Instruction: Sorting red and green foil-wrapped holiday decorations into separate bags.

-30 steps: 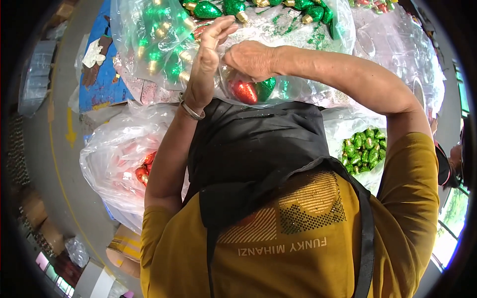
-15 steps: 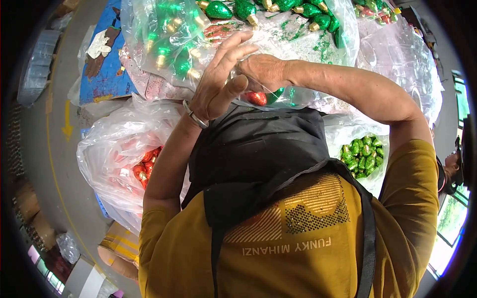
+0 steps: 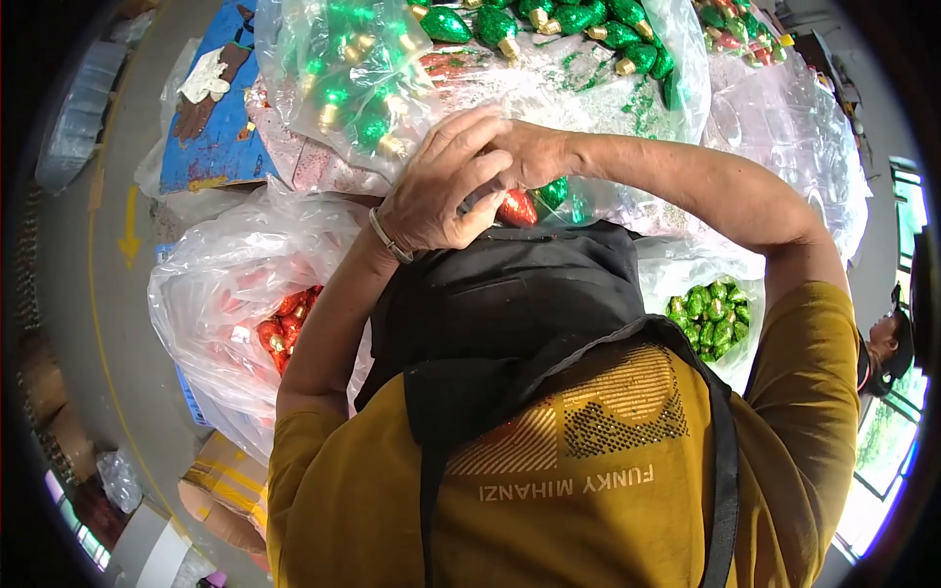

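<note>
My left hand [image 3: 446, 186], with a bracelet at its wrist, is closed, its fingers curled against my right hand [image 3: 534, 155]. What it grips, if anything, is hidden. The right hand reaches in from the right, wrist bent, its fingertips covered by the left. Just below the hands, a red glittery bulb-shaped ornament [image 3: 518, 208] lies beside a green glittery one [image 3: 554, 194], both partly hidden. Beyond them, several larger green bulb ornaments with gold caps [image 3: 578, 18] rest on a glitter-strewn surface; others show through a clear plastic bag [image 3: 284, 73].
To the left stands a plastic-lined container [image 3: 201, 284] of red ornaments [image 3: 284, 323]; to the right, another holds small green ones [image 3: 708, 316]. A stained glove [image 3: 208, 88] lies on a blue board [image 3: 201, 162]. A person [image 3: 885, 343] appears at far right.
My left hand's fingers, stretched out before, have curled in against the right hand. The red ornament shows more fully below the hands. The whole view has shifted slightly.
</note>
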Tool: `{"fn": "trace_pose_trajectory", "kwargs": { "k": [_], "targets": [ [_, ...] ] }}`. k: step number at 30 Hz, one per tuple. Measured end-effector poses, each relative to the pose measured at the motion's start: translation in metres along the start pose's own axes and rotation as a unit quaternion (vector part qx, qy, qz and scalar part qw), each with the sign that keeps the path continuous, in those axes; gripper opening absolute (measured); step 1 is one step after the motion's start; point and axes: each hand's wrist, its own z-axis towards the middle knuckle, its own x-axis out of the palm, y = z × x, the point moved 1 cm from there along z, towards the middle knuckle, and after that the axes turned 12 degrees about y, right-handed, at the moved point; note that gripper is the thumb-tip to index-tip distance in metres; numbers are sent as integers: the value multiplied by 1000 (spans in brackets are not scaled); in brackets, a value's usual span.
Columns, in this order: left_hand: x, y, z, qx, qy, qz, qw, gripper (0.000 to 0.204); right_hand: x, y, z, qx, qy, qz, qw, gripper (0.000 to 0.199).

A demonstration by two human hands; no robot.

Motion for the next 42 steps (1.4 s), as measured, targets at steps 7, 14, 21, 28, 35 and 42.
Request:
{"fn": "trace_pose_trajectory", "kwargs": {
  "k": [7,14,21,28,35,42],
  "targets": [
    [0,-3,-2,1,-7,-67,998,48,4,-5,7,38,28,1,999,21],
    [2,-5,-5,1,-10,-54,998,50,6,7,-6,28,28,116,992,20],
    [-3,-8,-3,-39,34,-28,998,44,-11,24,-19,23,15,119,993,19],
    [-4,0,3,16,-14,-41,999,42,-26,34,-53,64,127,10,990,12],
    [-8,-6,7,21,37,18,999,43,13,19,-22,60,149,-176,971,21],
    [-58,30,63,-249,-30,-308,918,54,-49,73,-101,-51,132,-160,977,18]
  ]
}}
